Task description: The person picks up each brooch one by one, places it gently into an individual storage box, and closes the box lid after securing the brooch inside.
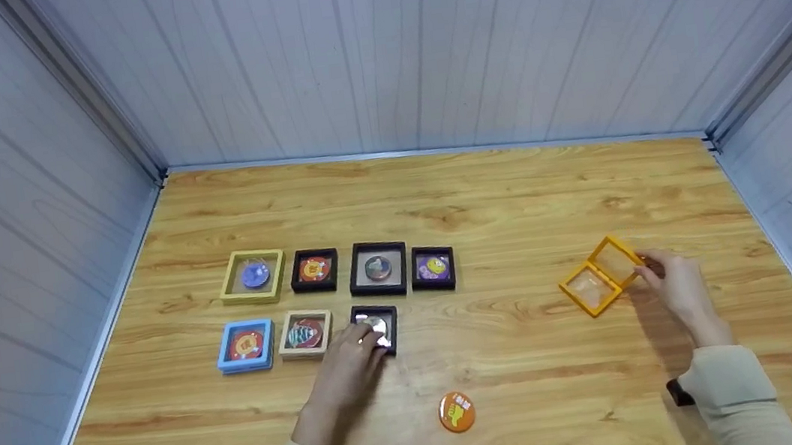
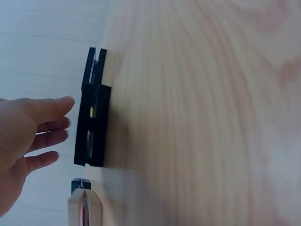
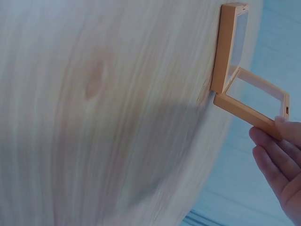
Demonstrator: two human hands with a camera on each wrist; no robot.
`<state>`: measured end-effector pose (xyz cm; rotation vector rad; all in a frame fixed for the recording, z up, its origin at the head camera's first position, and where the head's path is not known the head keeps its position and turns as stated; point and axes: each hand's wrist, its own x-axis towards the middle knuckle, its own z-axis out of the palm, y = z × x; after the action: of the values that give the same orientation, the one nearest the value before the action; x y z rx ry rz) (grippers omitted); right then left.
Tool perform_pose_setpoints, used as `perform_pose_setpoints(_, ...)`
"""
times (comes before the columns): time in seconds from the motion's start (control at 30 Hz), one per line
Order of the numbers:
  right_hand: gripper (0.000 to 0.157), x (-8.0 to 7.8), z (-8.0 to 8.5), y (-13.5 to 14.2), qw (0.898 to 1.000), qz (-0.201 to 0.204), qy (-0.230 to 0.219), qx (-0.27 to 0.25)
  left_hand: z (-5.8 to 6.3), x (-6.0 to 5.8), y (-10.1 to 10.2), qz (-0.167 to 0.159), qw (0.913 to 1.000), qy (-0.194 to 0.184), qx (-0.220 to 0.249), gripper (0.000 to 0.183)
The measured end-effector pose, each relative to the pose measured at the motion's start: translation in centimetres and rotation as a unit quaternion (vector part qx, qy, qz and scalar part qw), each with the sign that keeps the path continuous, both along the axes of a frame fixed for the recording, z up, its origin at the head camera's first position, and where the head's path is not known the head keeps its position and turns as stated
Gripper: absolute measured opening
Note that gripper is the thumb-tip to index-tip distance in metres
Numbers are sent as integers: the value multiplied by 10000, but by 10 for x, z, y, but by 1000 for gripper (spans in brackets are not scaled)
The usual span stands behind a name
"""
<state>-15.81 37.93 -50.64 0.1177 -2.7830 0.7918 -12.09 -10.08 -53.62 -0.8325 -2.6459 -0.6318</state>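
My right hand (image 1: 682, 291) pinches the raised half of an orange hinged display frame (image 1: 603, 276) between thumb and fingers. The frame stands unfolded, its other half down on the table, with clear film in both halves. In the right wrist view, the right hand (image 3: 287, 160) holds the orange frame (image 3: 251, 101) by its outer edge. My left hand (image 1: 349, 360) overlaps a small black frame (image 1: 394, 328) holding a shiny round badge. The left wrist view shows that hand (image 2: 28, 136) with fingers loosely extended and nothing between them.
An orange round badge (image 1: 457, 411) lies loose near the front. Behind the left hand is a row with a yellow frame (image 1: 253, 276) and several black ones (image 1: 381, 289). A blue frame (image 1: 245, 345) and a beige frame (image 1: 305, 333) sit at left. Panel walls (image 1: 375, 51) enclose the table.
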Motion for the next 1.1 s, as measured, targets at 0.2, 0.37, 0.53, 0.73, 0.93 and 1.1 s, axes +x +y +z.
perform_pose_setpoints(0.2, 26, 2, 2, -14, 9998, 132, -141, -10, 5, 9, 10, 2, 9998, -182, -42, 24)
perform_pose_setpoints(0.37, 27, 4, 4, -24, 9994, 254, -243, -69, 3, 16, 20, -225, 9996, -166, 13, 24)
perform_pose_setpoints(0.53, 27, 7, 5, -35, 9984, 389, -359, -205, -3, 22, 31, -563, 9984, -14, 107, 25)
perform_pose_setpoints(0.73, 26, 11, 2, -51, 9970, 645, -298, -317, -7, 30, 43, -1020, 9939, -427, -22, 38)
perform_pose_setpoints(0.93, 27, 13, 1, -64, 9950, 770, -482, -414, -8, 38, 54, -1502, 9838, -914, -362, 57)
perform_pose_setpoints(1.1, 27, 16, 0, -73, 9945, 841, -510, -356, -10, 41, 58, -1775, 9759, -1107, -618, 68)
